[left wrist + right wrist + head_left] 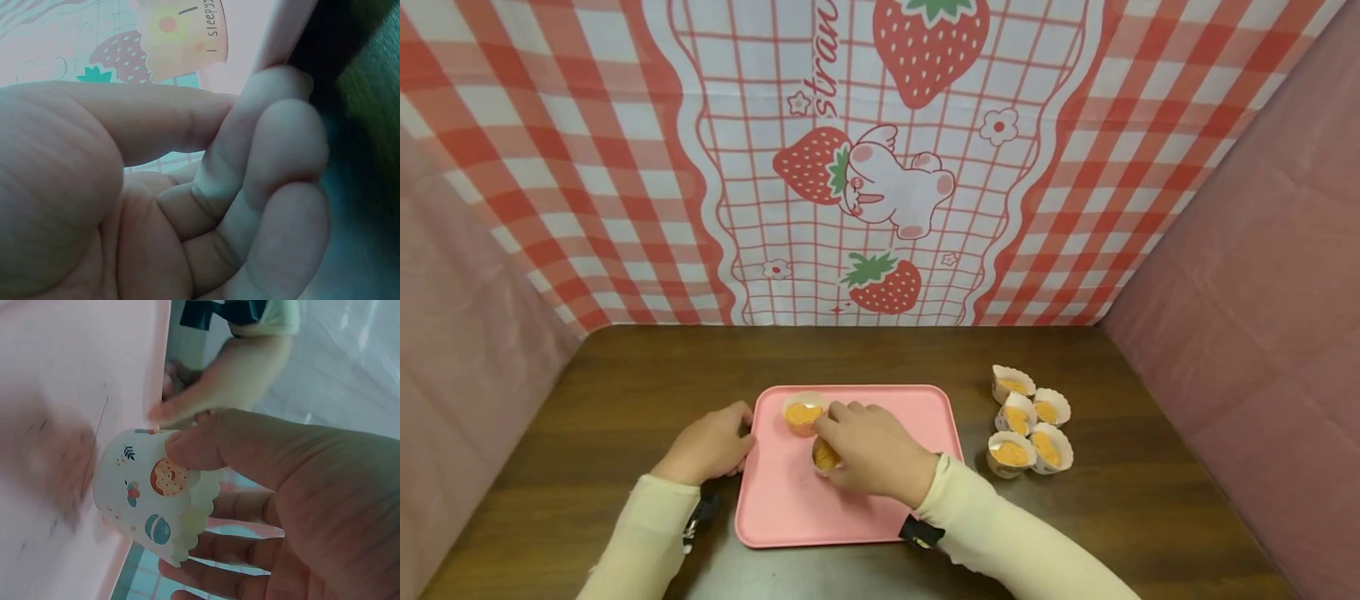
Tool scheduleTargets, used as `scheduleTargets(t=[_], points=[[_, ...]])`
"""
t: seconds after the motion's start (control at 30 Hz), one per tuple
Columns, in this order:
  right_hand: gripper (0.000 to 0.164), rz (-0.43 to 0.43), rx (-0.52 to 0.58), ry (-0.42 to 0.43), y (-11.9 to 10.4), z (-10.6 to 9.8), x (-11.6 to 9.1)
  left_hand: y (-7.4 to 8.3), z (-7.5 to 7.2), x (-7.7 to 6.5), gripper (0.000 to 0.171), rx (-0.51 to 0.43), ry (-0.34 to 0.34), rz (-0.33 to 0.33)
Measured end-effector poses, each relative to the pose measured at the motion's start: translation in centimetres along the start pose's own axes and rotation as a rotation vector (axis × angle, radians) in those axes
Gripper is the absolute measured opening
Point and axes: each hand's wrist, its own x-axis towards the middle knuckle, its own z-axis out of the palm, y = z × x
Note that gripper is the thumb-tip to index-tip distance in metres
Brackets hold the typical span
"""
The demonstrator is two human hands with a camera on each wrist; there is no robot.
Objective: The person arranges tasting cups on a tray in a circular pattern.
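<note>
A pink tray lies on the table. At its left edge is my left hand, its fingers curled and thumb and index finger meeting at the tray's rim. Over the tray's middle, my right hand holds a cupcake in a white paper cup. The right wrist view shows the thumb on the wall of this cupcake's cup, printed with a donut, and fingers at its scalloped rim. Another cupcake, orange on top, stands on the tray's upper left, just beyond the held one.
Several more cupcakes in paper cups stand grouped on the dark wooden table, right of the tray. A strawberry-patterned cloth hangs behind the table. Pink cloth hangs along the sides.
</note>
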Motion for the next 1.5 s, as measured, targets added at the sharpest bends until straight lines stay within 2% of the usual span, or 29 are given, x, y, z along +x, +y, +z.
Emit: scheduleTargets(t=[0.23,0.43,0.77,0.93,1.1,1.23,1.37,1.5], points=[[0.044,-0.04,-0.104,0.011,-1.6,0.4,1.7,-0.1,0.1,0.3,0.019,0.01,0.015,0.007],[0.038,-0.082,-0.162,0.023,-2.2,0.5,2.5,-0.2,0.2,0.3,0.02,0.019,0.017,0.006],[0.034,-0.089,-0.188,0.04,-2.2,1.2,3.3,0.1,0.1,0.2,0.023,0.036,0.022,0.003],[0.022,-0.098,-0.186,0.081,-2.3,1.5,3.4,0.1,0.1,0.2,0.021,0.051,0.029,0.01],[0.014,-0.136,-0.134,0.105,-2.2,1.6,3.5,0.0,0.0,0.1,0.017,0.045,0.035,0.019],[0.025,-0.156,-0.048,0.058,-1.7,0.8,3.1,0.1,0.0,0.0,0.017,0.039,0.031,0.014],[0.04,-0.096,0.058,0.058,0.1,-0.6,1.5,0.1,0.1,0.0,0.019,0.035,0.023,0.01],[0.044,0.014,0.139,0.122,2.9,-1.8,-1.3,0.0,0.2,0.0,0.018,0.03,0.021,0.012]])
